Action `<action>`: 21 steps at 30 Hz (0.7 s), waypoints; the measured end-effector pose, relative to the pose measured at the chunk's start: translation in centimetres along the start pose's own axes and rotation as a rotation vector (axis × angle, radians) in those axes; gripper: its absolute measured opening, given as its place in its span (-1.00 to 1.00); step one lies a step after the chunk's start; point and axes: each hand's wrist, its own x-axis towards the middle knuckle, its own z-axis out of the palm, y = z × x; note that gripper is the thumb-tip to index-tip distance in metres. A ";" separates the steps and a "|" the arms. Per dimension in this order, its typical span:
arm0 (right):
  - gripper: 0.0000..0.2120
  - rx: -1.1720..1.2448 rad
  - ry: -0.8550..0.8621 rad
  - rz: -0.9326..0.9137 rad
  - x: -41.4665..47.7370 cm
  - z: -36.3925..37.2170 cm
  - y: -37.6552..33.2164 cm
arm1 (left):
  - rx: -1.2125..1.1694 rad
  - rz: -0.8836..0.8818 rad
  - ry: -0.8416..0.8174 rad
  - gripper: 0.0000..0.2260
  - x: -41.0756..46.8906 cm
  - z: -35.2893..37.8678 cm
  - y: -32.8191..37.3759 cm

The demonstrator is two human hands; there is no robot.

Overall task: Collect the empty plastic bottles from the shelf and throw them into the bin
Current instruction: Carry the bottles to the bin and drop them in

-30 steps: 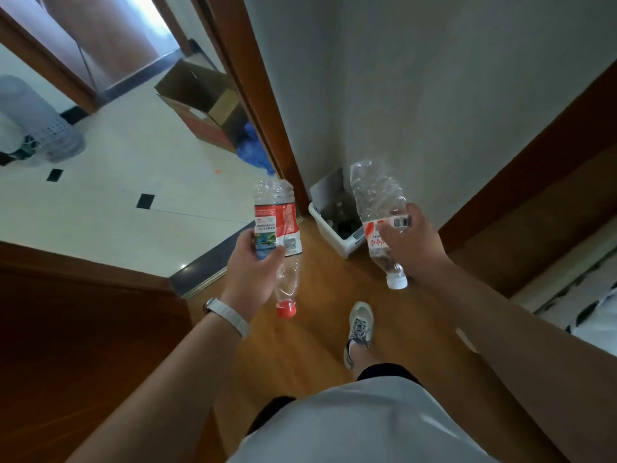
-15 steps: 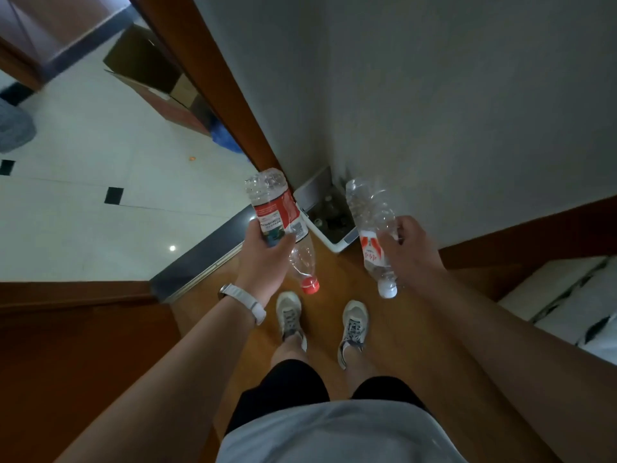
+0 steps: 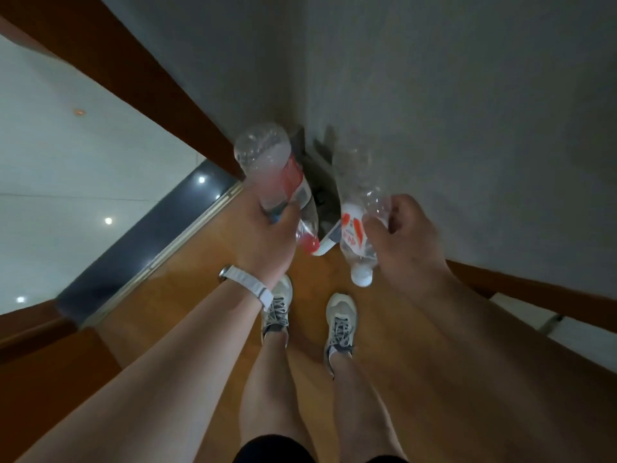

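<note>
Head: left grip (image 3: 267, 242) clasps red-capped bottle (image 3: 267, 162); right grip (image 3: 404, 238), white-capped bottle (image 3: 357, 208).

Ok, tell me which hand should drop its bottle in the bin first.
Probably left: the left hand holds its red-capped bottle cap-down at the bin rim; the right hand holds its white-capped bottle short of it.

An empty red-capped bottle (image 3: 277, 182) and a crumpled white-capped bottle (image 3: 359, 222) tilt caps-down above a white bin (image 3: 329, 240) at the far wall.

grey wall (image 3: 434, 95) | brown door frame (image 3: 133, 71) | white tiled floor (image 3: 66, 168) | dark threshold strip (image 3: 150, 242) | wooden floor (image 3: 187, 295) | laced sneakers (image 3: 340, 315)
</note>
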 end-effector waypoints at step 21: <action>-0.71 -0.085 -0.106 0.190 8.4 11.6 11.4 | 0.190 -0.025 -0.404 -0.50 5.2 8.2 -15.8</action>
